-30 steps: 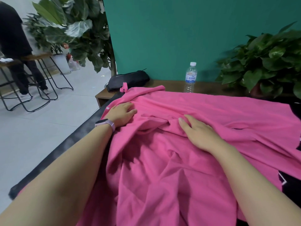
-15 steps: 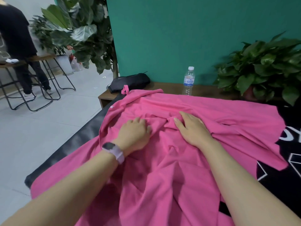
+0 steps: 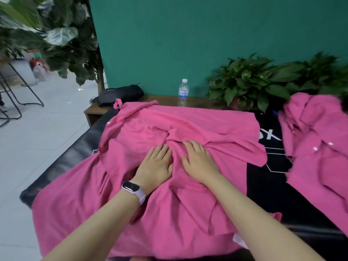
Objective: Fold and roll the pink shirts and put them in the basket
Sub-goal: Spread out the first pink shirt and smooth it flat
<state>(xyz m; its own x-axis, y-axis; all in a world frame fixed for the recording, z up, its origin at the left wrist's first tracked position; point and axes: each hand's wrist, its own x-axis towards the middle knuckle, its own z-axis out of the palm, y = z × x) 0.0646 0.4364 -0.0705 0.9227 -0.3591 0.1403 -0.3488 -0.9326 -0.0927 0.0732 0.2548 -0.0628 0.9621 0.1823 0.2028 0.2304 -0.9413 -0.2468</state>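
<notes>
I see the pink shirt [image 3: 169, 132] spread rumpled over the black table [image 3: 263, 185]. My left hand [image 3: 155, 166] and right hand [image 3: 199, 162] press flat on it side by side, fingers straight. A second pink shirt [image 3: 316, 140] lies right, cut off. White letters on the table are partly covered, unreadable. Behind: water bottle [image 3: 183, 92], label blurred, green wall [image 3: 188, 34], potted plant [image 3: 250, 81].

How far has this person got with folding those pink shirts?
Barely started. Nothing looks folded or rolled. Both hands, left hand and right hand, lie flat on the crumpled pink shirt, smoothing it. A second pink shirt waits unfolded at the right. No basket is in view.
</notes>
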